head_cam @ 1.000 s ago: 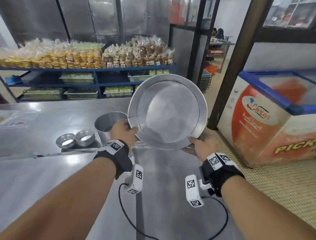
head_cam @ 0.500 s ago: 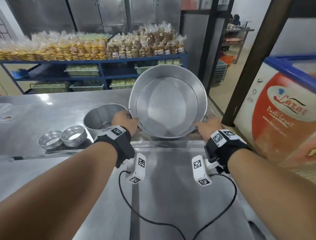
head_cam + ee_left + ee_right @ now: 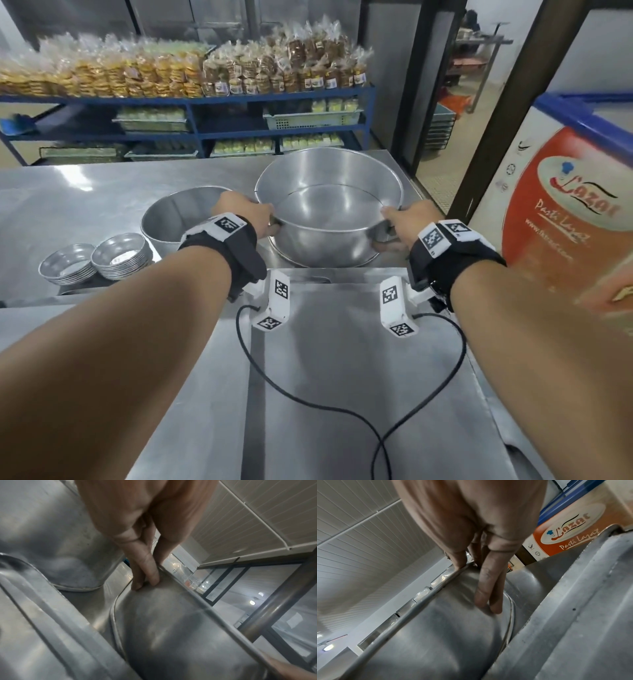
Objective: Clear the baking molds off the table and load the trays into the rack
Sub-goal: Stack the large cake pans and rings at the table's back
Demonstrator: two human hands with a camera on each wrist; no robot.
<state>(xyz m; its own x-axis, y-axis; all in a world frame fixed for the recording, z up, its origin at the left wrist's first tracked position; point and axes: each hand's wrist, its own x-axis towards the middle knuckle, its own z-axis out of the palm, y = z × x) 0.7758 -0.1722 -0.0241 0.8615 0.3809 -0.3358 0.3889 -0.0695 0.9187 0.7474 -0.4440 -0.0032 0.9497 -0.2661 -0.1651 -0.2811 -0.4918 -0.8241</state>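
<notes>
Holding: both hands grip one large round pan (image 3: 329, 212) by its rim, upright, mouth up, at the far right part of the steel table (image 3: 342, 377)
Left hand (image 3: 245, 214): thumb over the pan's left rim, fingers (image 3: 145, 569) curled down against the outer wall just under the rim; pinching the edge
Right hand (image 3: 409, 222): thumb over the right rim, fingers (image 3: 488, 591) laid long down the outer wall; rim clamped between thumb and fingers
Large pan, contents: bare shiny metal inside; nothing in it; whether its base touches the table I cannot tell
Second pan (image 3: 178, 216): smaller, deep, just left of the big one and partly behind the left hand; the visible inner wall is bare metal, the bottom hidden
Small molds (image 3: 96, 262): two nested stacks of fluted tins, side by side, near the smaller pan's left; top tins look empty
Shelf (image 3: 191, 113): blue rack beyond the table; bagged baked goods piled on top, trays of pale goods on the lower levels
Freezer (image 3: 565, 205): red and white chest to the right
</notes>
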